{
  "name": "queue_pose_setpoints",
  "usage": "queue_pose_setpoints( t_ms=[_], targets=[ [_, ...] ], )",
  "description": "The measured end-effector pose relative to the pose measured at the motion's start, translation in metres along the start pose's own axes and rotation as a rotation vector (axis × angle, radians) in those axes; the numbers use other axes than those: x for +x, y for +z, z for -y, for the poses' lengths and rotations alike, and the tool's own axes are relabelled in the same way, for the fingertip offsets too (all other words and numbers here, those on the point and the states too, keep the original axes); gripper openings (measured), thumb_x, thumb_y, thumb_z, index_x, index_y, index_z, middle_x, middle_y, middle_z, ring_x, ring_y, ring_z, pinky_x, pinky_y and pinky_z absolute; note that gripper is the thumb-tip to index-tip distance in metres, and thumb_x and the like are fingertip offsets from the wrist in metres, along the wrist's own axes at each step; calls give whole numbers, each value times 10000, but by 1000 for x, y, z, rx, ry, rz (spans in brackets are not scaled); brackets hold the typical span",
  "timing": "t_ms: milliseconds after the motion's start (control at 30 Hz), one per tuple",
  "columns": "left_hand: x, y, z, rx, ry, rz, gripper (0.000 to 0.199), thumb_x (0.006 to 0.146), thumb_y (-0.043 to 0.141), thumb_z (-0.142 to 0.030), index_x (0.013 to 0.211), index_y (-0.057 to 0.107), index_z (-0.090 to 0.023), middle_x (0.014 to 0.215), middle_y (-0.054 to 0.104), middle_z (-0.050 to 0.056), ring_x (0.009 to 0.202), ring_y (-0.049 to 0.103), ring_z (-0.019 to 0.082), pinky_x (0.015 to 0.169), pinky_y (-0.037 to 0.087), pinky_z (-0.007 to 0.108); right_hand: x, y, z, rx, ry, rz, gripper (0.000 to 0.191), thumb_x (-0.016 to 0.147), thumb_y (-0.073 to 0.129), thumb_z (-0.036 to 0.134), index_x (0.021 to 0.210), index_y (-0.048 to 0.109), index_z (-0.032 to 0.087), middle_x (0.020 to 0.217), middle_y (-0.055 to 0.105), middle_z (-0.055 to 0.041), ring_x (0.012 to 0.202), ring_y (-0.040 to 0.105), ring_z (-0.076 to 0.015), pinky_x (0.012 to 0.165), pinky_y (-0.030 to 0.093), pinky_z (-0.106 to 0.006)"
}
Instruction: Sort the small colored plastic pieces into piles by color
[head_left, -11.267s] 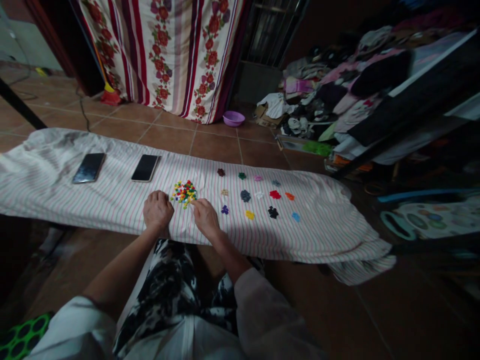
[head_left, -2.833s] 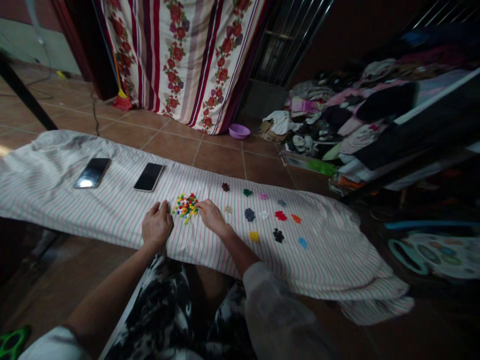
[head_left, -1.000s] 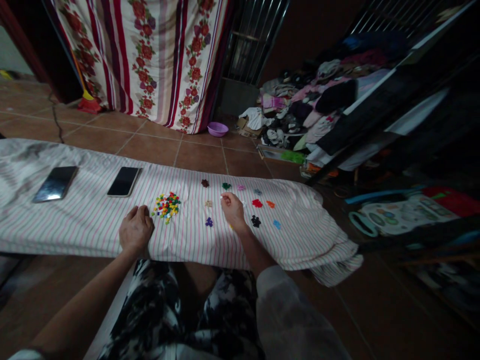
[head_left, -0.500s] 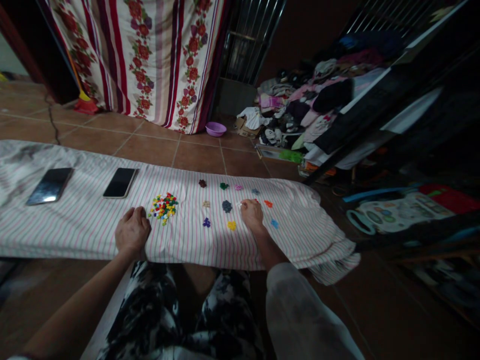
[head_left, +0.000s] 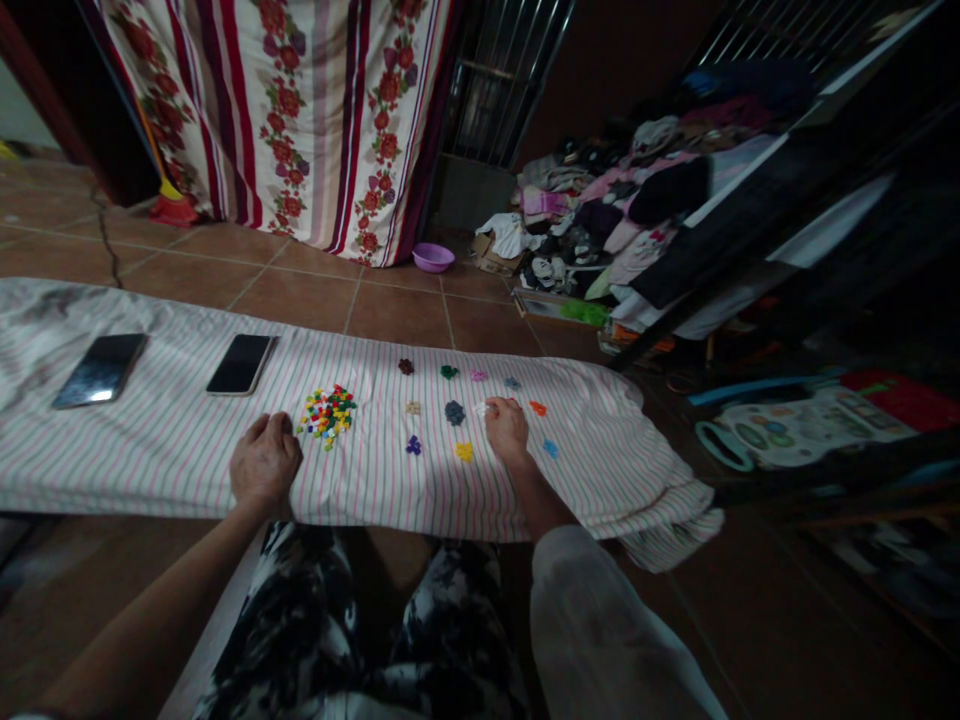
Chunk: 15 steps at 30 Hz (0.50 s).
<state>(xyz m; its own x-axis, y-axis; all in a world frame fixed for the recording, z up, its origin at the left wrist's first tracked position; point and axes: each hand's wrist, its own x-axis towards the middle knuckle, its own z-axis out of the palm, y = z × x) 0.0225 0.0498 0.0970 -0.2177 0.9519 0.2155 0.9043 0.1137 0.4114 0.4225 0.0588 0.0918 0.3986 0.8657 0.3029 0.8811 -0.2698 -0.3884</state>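
My right hand [head_left: 508,428] is low over the striped cloth, its fingers pinched together beside a small group of white pieces [head_left: 481,409]. Whatever is between those fingertips is too small to make out. Around it lie little groups of grey [head_left: 454,412], yellow [head_left: 464,452], orange [head_left: 538,408] and light blue pieces [head_left: 551,449]. A red bit shows just behind the knuckles. My left hand [head_left: 264,460] rests on the cloth with curled fingers and nothing visible in them, left of a mixed pile of colourful small pieces [head_left: 328,415].
Brown [head_left: 405,367], green [head_left: 448,372], pink [head_left: 478,376], grey-blue [head_left: 511,383], beige [head_left: 412,408] and purple pieces [head_left: 413,446] form other groups. Two phone-like devices [head_left: 101,370] [head_left: 240,365] lie left on the striped cloth [head_left: 165,440]. Beyond are a purple basin [head_left: 433,258] and heaped clothes [head_left: 600,200].
My right hand has shifted slightly right, and more of the white pieces shows beside its fingertips. The left hand stays in place.
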Motion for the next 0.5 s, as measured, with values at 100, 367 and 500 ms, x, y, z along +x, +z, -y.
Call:
queue_pose_setpoints(
  t_ms=[100,367,500],
  targets=[
    [0,1,0,7,20,-11,354,897,396,-283,1177,606,-225,1234,623,126,1231,523,276,1016,420,417,-1,-2,2,31,-11,-28,307,842,454,137,987,721,176,992,667,-114,948,585,-221,875,442,-335],
    [-1,-5,-3,23,23,18,334,896,392,-272,1138,615,-216,1181,643,135,1226,525,282,988,431,413,-8,-1,25,139,-94,-57,323,864,424,174,1000,717,174,1033,674,-114,980,594,-227,889,459,-346],
    [-1,-4,-2,26,30,8,319,901,394,-265,1130,611,-220,1212,632,122,1178,551,271,962,434,393,-13,1,45,191,-161,-42,317,874,418,175,995,711,176,1032,673,-104,955,610,-218,890,468,-337]
  ],
)
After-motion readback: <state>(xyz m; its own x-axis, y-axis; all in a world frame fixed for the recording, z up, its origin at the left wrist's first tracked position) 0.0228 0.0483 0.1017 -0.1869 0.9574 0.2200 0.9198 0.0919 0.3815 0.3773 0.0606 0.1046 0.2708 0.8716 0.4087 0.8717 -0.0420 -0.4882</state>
